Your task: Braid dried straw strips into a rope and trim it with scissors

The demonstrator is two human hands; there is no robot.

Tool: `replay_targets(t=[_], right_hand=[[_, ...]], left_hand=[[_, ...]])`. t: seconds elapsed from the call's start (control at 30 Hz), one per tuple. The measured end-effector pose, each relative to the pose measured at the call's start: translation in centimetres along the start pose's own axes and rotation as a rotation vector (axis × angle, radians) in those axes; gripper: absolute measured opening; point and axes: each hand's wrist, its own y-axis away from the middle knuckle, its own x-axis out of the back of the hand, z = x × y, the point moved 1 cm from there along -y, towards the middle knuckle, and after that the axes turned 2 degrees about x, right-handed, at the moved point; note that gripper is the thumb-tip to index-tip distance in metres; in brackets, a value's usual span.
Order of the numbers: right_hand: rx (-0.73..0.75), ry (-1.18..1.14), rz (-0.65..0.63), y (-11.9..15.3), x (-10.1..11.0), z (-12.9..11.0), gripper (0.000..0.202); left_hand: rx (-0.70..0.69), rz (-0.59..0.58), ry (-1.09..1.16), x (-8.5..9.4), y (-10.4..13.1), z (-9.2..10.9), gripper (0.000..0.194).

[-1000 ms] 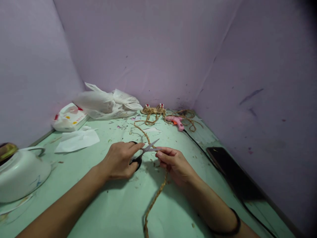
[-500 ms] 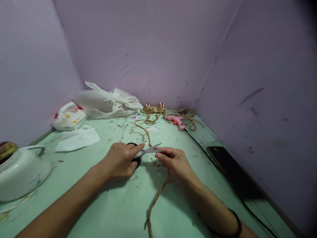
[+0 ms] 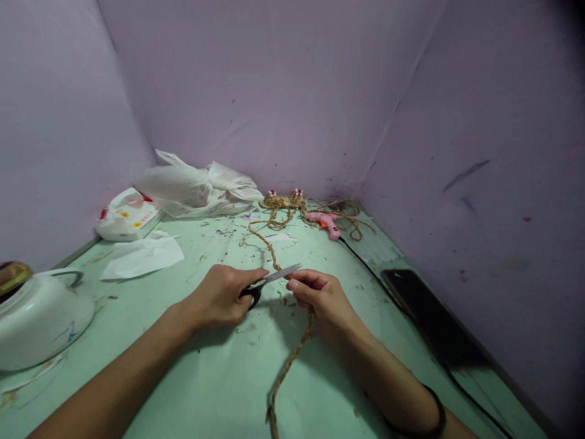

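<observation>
My left hand (image 3: pixel 223 297) is closed round the black handles of a pair of scissors (image 3: pixel 278 275), whose blades lie together and point right. A braided twine cord (image 3: pixel 292 360) runs from the far side of the table, passes under the blades, and comes down to the near edge. My right hand (image 3: pixel 322 299) pinches this cord with thumb and fingertips, just right of the blades. The pinched bit is mostly hidden by the fingers. Both hands are just above the green tabletop (image 3: pixel 219 384).
At the back lie a twine bundle (image 3: pixel 283 202), a pink glue gun (image 3: pixel 326 223) with a black cable, and a white plastic bag (image 3: pixel 201 186). To the left are a tissue pack (image 3: pixel 130 216), white paper (image 3: pixel 144 256) and a white bowl (image 3: pixel 41 323). A phone (image 3: pixel 429 317) lies right.
The scissor blades, apart half a second ago, have closed together. My left hand's grip on the handles has tightened. My right hand stays almost in place on the cord.
</observation>
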Motion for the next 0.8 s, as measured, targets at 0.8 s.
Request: replay_targets(t=[0.8], right_hand=[[-0.305, -0.386, -0.156, -0.1, -0.3, 1.0, 0.007]], left_hand=[[0.625, 0.282, 0.976, -0.9, -1.3, 1.4, 0.044]])
